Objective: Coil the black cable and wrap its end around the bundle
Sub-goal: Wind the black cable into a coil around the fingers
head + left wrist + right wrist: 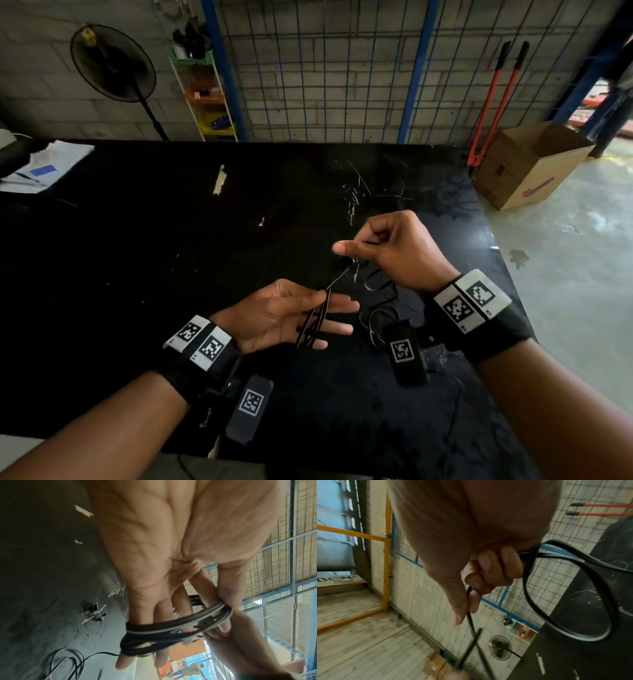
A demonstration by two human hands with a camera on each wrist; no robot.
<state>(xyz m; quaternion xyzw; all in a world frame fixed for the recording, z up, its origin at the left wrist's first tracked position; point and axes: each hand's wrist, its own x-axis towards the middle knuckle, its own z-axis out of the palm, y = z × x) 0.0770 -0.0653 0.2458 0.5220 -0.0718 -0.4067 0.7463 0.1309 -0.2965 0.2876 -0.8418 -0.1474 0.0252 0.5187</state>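
- Left hand (287,313), nearest the head camera, lies palm up low over the bench (137,274), fingers nearly straight, with several turns of the black cable (164,632) looped across them; the thumb presses the turns against the index finger in the left wrist view.
- Right hand (394,250), raised just beyond it, has its fingers curled on the running strand, pinched between thumb and index finger; a further loop hangs from the back of the same fist in the right wrist view.
- The cable runs from the coil on the left fingers up to the right hand, and the slack lies in loose curls on the bench below the right wrist; its far end cannot be made out.
- Judged from its look, the cable is light, thin and limp, smooth-jacketed and likely to slip or spring open; the pinch under the left thumb is the place to keep hold, and the tail is best taken close to the bundle for the wrap.
- The bench is dark and scratched, with a scrap of tape (219,178) well away from the hands and open surface on every side; its right edge falls away beyond the right wrist.
- A box (527,164) and red-handled cutters (489,102) stand on the floor past that edge, a fan (113,63) against the wall, all well apart.
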